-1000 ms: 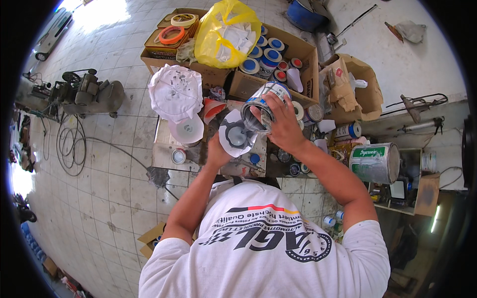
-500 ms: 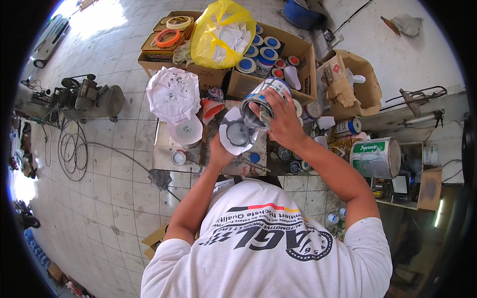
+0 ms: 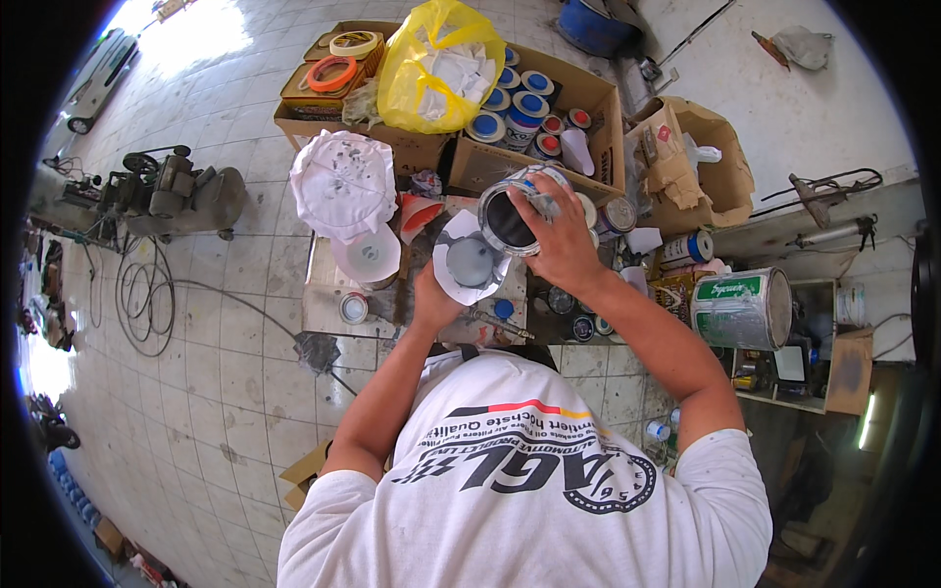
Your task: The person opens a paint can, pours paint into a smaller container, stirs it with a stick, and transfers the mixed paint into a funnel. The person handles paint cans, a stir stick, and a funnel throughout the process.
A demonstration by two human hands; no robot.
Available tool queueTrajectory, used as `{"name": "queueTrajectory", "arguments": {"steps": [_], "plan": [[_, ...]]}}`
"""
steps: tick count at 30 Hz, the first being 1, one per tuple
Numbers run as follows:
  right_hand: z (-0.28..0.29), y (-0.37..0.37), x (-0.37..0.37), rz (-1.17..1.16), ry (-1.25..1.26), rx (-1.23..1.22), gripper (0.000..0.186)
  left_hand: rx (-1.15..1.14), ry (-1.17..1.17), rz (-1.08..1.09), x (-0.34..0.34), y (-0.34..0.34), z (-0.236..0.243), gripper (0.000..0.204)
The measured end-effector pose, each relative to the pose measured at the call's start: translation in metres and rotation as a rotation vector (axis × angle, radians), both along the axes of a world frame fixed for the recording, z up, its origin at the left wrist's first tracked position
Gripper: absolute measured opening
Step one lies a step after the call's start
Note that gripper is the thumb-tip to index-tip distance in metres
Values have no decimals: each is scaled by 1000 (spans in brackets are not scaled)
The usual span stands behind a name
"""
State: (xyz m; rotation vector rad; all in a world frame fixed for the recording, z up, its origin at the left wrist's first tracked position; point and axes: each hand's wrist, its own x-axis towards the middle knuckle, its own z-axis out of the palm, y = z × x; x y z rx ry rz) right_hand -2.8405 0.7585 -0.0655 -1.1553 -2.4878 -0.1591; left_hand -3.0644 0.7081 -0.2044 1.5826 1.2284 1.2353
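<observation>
My right hand (image 3: 561, 233) is wrapped around a metal paint can (image 3: 509, 223), its open mouth tilted toward me and its inside dark. Grey paint coats part of the can's rim. Just left of the can, my left hand (image 3: 433, 297) grips a white paper paint strainer (image 3: 455, 290) by its near left edge. A pool of grey paint (image 3: 472, 263) lies inside the strainer, with a grey smear on its far side. Whatever is under the strainer is hidden. No stream of paint shows between can and strainer.
A paper-covered container (image 3: 343, 184) and another white paper cone (image 3: 369, 257) stand at left on the bench. Behind are a yellow bag (image 3: 441, 69) and a carton of cans (image 3: 544, 171). An orange-red funnel (image 3: 420, 214) is close to the strainer. At right sits a large green-and-silver tin (image 3: 742, 310).
The paint can has been tipped back from its pouring tilt, and the grey stream into the strainer has stopped. My left hand and the strainer have hardly moved.
</observation>
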Motion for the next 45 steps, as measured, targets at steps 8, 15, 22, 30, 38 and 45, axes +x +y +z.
{"name": "queueTrajectory", "arguments": {"steps": [8, 15, 22, 30, 38, 45], "plan": [[-20, -4, 6, -50, 115, -89, 112, -23, 29, -2, -6, -6, -5, 64], [-29, -3, 17, -29, 82, -41, 111, -47, 109, 15, -13, -10, -8, 64], [-34, -2, 22, -39, 61, -45, 109, -76, 89, 27, -16, -15, -2, 64], [-19, -5, 16, -37, 55, -76, 107, -105, 117, 41, -16, -14, -13, 60], [-2, -4, 7, 112, -100, 52, 59, -44, 120, 23, -10, -8, -14, 62], [-8, -4, -3, 143, -141, 141, 68, -64, 131, 22, -5, -7, -7, 63]]}}
